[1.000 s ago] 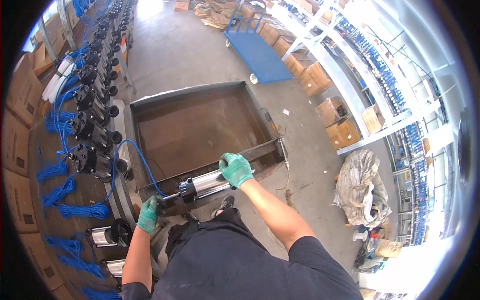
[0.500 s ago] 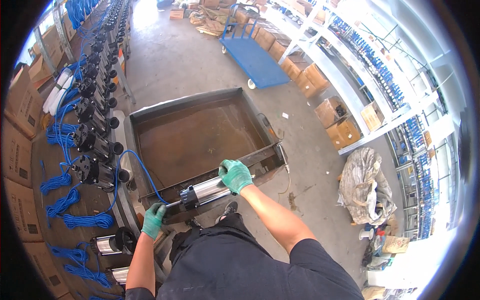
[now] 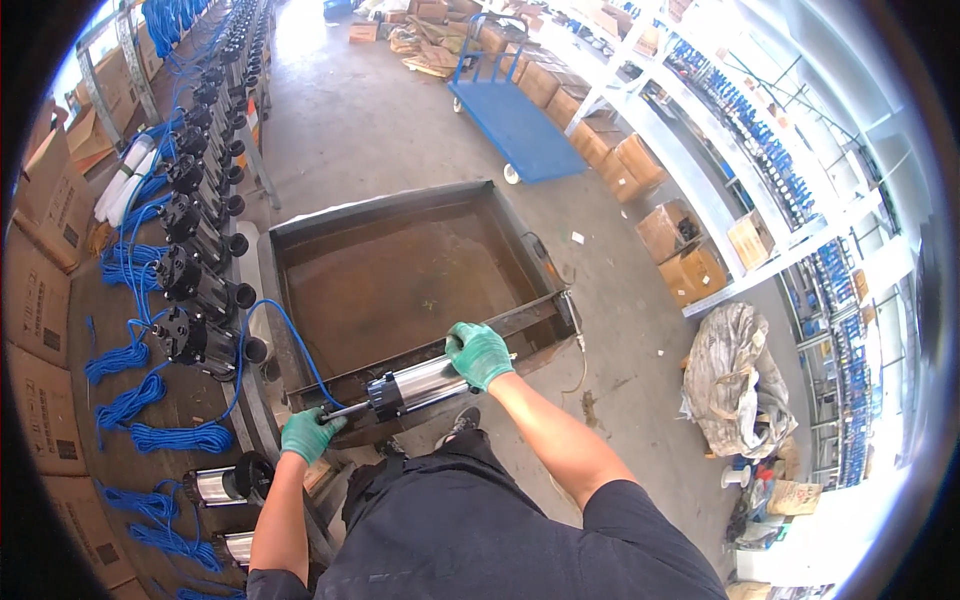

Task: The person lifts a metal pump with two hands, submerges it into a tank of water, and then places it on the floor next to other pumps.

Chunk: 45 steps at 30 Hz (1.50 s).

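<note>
A submersible pump with a silver cylinder and a black end (image 3: 386,396) lies across the near side of a water tank, its right end slightly higher in the picture. My right hand (image 3: 478,354), in a green glove, is wrapped over the silver body near its right end. From the black end a thin metal rod (image 3: 348,410) sticks out to the left. My gloved left hand (image 3: 312,434) is closed round the rod's outer end; whether the rod is a tool or part of the pump I cannot tell. A blue cable (image 3: 297,335) runs down to the tank's near edge.
Brown water (image 3: 405,275) lies in the metal tank (image 3: 380,206). On the left bench stand several similar pumps (image 3: 190,338) with coiled blue cables (image 3: 180,437). Beyond the tank is a blue trolley (image 3: 525,130); cartons (image 3: 692,275) and shelving (image 3: 740,282) line the right, near a crumpled sack (image 3: 738,380).
My left hand has turned on the rod, its fingers now pointing more to the right. My right hand stays on the pump body. The whole view has shifted slightly.
</note>
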{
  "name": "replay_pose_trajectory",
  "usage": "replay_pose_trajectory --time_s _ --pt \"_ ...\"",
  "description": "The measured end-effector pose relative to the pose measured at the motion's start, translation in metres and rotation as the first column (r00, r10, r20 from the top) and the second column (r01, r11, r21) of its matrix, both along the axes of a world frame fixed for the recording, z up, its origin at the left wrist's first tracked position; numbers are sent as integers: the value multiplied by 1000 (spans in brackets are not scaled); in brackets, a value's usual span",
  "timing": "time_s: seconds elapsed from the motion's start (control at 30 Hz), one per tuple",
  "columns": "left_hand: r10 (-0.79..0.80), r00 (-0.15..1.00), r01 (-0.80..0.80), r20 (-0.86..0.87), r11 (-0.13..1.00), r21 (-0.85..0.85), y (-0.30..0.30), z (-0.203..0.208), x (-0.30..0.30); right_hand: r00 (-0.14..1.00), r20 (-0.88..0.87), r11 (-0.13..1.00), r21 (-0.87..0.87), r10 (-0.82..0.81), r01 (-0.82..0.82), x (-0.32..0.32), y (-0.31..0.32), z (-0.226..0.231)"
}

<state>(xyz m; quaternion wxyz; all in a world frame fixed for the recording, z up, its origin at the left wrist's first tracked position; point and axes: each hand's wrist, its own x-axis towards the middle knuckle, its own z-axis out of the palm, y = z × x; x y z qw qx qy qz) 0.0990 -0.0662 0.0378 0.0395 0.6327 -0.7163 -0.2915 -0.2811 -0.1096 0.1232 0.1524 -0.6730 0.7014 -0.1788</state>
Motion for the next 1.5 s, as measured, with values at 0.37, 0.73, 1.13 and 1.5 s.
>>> replay_pose_trajectory --time_s 0.37,0.73,1.13,1.5 --pt "618 322 -82 -717 773 629 13 -5 -6 1000 1 1000 -22 -1 1 -1 -1 -3" --pt "1 941 198 -340 811 550 -36 45 5 1000 -21 999 -45 2 -3 -3 -1 -5" --pt "-168 972 213 164 925 -315 10 1 -9 1000 6 999 -17 27 -27 0 -2 -1" --pt "718 548 -49 -429 539 841 -3 13 2 998 -27 999 -8 49 -49 -2 -3 -4"
